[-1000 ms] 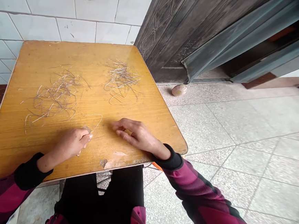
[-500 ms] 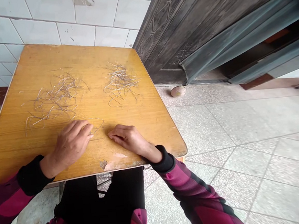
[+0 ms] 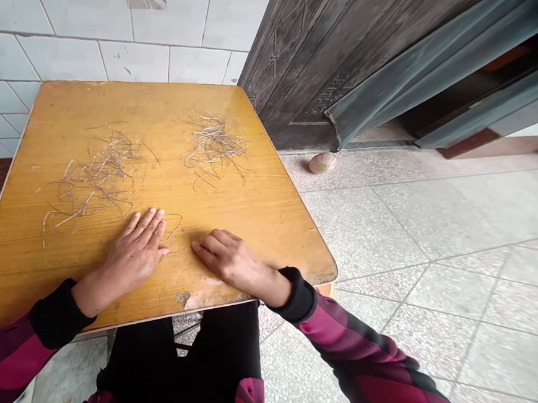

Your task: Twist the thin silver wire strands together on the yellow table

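Note:
A yellow wood-veneer table (image 3: 158, 101) holds two loose tangles of thin silvery-tan fibres. The larger tangle (image 3: 97, 178) lies at the left and the smaller one (image 3: 216, 150) towards the far right. My left hand (image 3: 133, 249) rests flat on the wood with its fingers spread, its fingertips beside a single looped strand (image 3: 173, 227). My right hand (image 3: 231, 260) lies palm down near the chipped front edge, fingers pointing left, holding nothing I can see.
A white tiled wall (image 3: 97, 35) stands behind the table, and a dark patterned metal door (image 3: 333, 66) stands to the right. A small round object (image 3: 322, 163) sits on the speckled tile floor (image 3: 419, 276). An orange item (image 3: 326, 290) shows under the table's right corner.
My left hand has uncurled and flattened, its fingers now spread near the looped strand. My right hand has slid slightly towards me. The view has shifted very little.

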